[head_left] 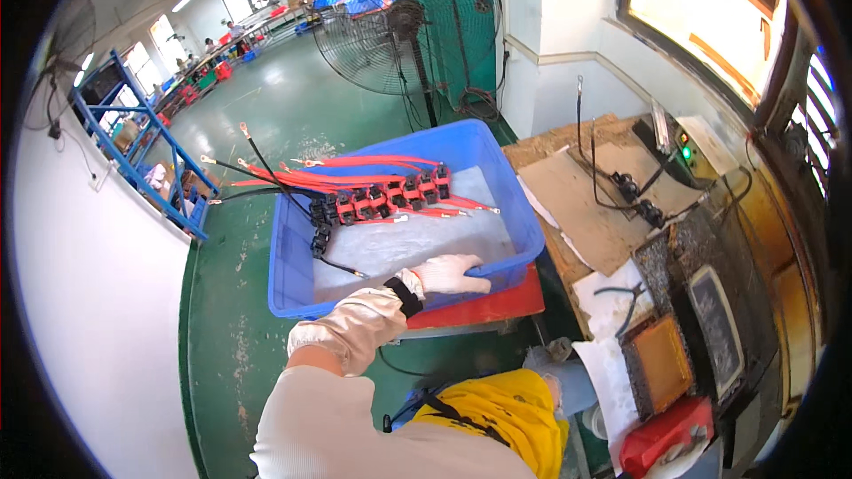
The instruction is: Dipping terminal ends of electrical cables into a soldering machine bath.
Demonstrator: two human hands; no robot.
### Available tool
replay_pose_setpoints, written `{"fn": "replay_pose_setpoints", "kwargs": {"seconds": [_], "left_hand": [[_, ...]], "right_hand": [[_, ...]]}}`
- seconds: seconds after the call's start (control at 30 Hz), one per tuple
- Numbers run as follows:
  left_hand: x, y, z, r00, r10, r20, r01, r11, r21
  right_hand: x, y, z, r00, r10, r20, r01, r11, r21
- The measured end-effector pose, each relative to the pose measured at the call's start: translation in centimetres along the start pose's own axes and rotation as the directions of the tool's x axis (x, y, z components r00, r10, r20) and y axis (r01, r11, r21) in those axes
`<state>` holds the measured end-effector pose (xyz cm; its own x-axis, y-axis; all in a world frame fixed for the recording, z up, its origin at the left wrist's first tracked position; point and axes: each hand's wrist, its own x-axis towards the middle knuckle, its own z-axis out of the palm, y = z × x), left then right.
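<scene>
My left hand, in a white glove with a black band at the wrist, is at the near rim of a large blue plastic tub. The rim passes between its thumb and fingers, which seem closed on it. Inside the tub, beyond the hand, lies a row of red cables with black clamp-like blocks, with metal lugs on the cable ends. Several black cables stick out over the tub's left side. A pale sheet lines the bottom. My right hand is out of view.
The tub rests on a red stool-like surface. On the workbench at right are black cables with lugs, pliers, a box with a green light and a red bag. A fan stands behind; a blue rack at left.
</scene>
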<state>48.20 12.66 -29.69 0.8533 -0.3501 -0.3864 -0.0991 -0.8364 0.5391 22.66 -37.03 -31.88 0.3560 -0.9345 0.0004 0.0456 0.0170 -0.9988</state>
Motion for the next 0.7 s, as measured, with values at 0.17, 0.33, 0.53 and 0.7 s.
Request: {"fn": "replay_pose_setpoints", "kwargs": {"seconds": [0.17,0.33,0.53,0.7], "left_hand": [[-1.3,-0.2,-6.0,0.918,0.381,-0.109,-0.394,0.908,-0.142],[1.7,-3.0,-12.6,0.932,0.151,-0.329,-0.356,0.542,-0.761],[6.1,-12.1,-11.4,0.849,-0.212,-0.484,-0.516,-0.136,-0.846],[6.3,-17.9,-7.0,0.757,-0.57,-0.321,-0.577,-0.35,-0.738]], "right_hand": [[3.9,3.3,-2.4,0.988,0.154,-0.024,-0.15,0.983,0.105],[0.1,0.3,-0.5,0.999,0.031,-0.043,-0.029,0.998,0.054],[11.1,8.2,-10.8,0.525,0.139,0.84,-0.663,0.686,0.3],[0.1,0.4,-0.3,0.901,-0.31,0.304,0.429,0.745,-0.511]]}}
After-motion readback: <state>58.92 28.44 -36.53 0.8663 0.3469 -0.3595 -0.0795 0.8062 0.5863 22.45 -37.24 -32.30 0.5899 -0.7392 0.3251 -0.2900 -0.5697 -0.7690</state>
